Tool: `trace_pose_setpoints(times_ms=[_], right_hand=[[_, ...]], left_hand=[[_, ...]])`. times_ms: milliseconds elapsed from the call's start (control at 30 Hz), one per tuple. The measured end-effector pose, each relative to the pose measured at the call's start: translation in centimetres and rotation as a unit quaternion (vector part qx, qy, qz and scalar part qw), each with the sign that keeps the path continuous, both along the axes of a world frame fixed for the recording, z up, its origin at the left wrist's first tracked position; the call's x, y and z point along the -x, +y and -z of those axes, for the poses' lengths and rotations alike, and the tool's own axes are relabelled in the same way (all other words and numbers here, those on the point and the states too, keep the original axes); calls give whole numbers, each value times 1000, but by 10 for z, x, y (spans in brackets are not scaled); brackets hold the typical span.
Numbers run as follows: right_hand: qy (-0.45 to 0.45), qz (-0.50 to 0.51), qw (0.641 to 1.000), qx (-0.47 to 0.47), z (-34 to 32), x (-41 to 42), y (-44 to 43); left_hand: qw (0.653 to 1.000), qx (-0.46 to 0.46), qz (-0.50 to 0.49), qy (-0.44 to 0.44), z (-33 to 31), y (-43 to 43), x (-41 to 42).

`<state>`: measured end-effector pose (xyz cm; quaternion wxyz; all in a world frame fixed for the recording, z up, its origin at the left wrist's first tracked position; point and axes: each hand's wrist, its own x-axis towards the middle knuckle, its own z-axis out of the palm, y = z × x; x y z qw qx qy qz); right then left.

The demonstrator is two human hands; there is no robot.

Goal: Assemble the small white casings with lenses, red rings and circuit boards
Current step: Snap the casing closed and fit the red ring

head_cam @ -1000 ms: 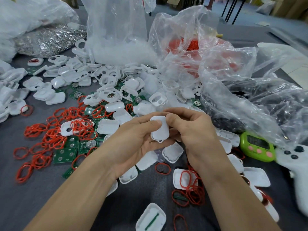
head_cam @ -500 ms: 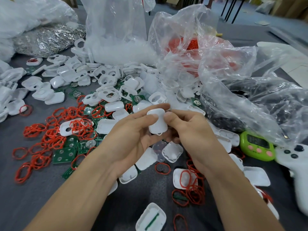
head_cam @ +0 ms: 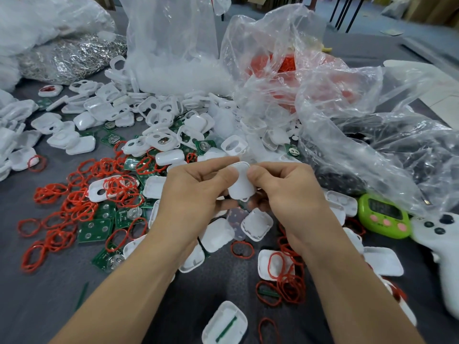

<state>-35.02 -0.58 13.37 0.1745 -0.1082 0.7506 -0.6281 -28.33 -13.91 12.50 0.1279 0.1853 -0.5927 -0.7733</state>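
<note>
Casing half (head_cam: 224, 324) with a green strip lies open on the bench (head_cam: 37, 294), nearest, between the forearms. Past it, both hands hold one white casing (head_cam: 242, 181) clear of the bench: left hand (head_cam: 196, 192) has thumb and fingers curled on its left edge, right hand (head_cam: 288, 194) pinches the right edge.

Risks: an uneven squeeze could close it skewed or trap a ring in the seam. A slip would drop it into the loose shells (head_cam: 257, 225) right under the hands, lost among lookalikes.

Can't see the seam or the underside, fingers cover them. No telling if lens, ring and board are inside.

Left of the hands, red rings (head_cam: 82, 202) and circuit boards (head_cam: 94, 229) overlap, hard to count. Beyond the hands, crumpled plastic bags (head_cam: 323, 95) blur their contents; red shows through one.
</note>
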Motion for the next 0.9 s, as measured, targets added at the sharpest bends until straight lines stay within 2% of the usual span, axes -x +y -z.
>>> trace_pose_setpoints(times_ms=[467,767,900], right_hand=[[84,-24,995,-38,3,-2,1],[111,-20,992,-55,5,-2,-1],[106,4,993,-44,6,3,2]], left_hand=[[1000,8,4,-2,-5,-9,-3],[997,67,-35,-17,-10,-6,-5],[1000,13,2,-9,-12,-3,-4]])
